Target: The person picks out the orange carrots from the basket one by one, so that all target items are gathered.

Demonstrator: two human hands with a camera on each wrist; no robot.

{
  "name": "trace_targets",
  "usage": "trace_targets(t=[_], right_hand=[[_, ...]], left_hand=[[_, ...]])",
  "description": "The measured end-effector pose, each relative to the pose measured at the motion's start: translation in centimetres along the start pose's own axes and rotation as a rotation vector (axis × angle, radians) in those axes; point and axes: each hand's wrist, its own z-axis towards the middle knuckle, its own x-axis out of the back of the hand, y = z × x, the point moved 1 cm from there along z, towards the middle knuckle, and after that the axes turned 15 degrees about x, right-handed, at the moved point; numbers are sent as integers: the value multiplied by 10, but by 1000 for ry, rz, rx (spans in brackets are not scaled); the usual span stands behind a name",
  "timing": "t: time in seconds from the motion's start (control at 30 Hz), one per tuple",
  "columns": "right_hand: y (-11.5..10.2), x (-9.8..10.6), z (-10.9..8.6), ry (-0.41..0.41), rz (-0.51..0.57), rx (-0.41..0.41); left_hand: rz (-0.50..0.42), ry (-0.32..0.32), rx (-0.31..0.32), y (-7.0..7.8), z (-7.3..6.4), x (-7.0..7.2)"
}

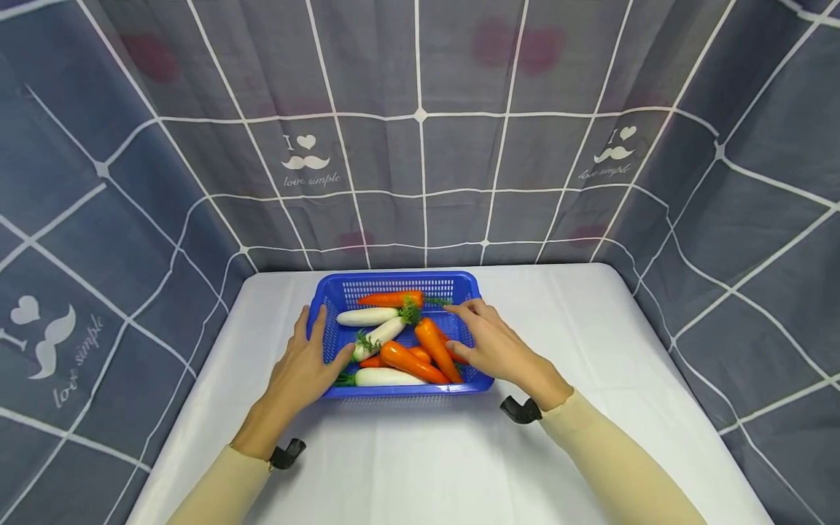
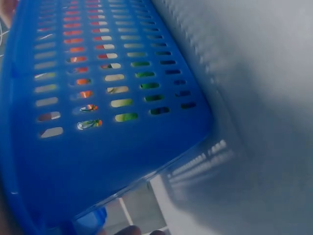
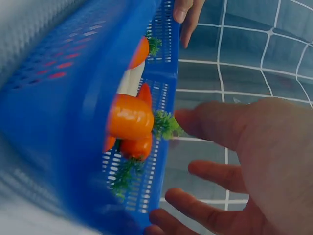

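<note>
A blue plastic basket (image 1: 413, 390) with slotted walls sits near the far edge of the table. Inside lie several orange carrots (image 1: 433, 343) and white radishes (image 1: 390, 377) with green leafy tops. Spread over the basket's left end is my left hand (image 1: 298, 372), fingers along the outside and thumb reaching over the rim. The left wrist view shows the front wall (image 2: 98, 156) close up, fingertips just beyond its end. My right hand (image 1: 499, 346) hovers at the right end, its fingers apart and nothing between them, near a carrot (image 3: 129, 117).
A white cloth (image 1: 420, 467) covers the table. Grey-blue checked curtains (image 1: 459, 160) rise behind the basket and along both sides. A small black wrist camera (image 1: 286, 453) sits at my left wrist, another black camera (image 1: 521, 410) at my right.
</note>
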Motion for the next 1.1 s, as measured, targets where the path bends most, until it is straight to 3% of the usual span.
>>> trace_targets(t=[0.2, 0.47, 0.77, 1.1], right_hand=[[0, 1, 27, -121, 53, 71], [8, -8, 50, -245, 121, 99], [14, -16, 60, -272, 198, 89], [12, -23, 64, -238, 202, 99]], left_hand=[[19, 8, 11, -1, 2, -3], [19, 17, 8, -4, 2, -7], [19, 32, 5, -6, 3, -9], [15, 38, 13, -6, 4, -10]])
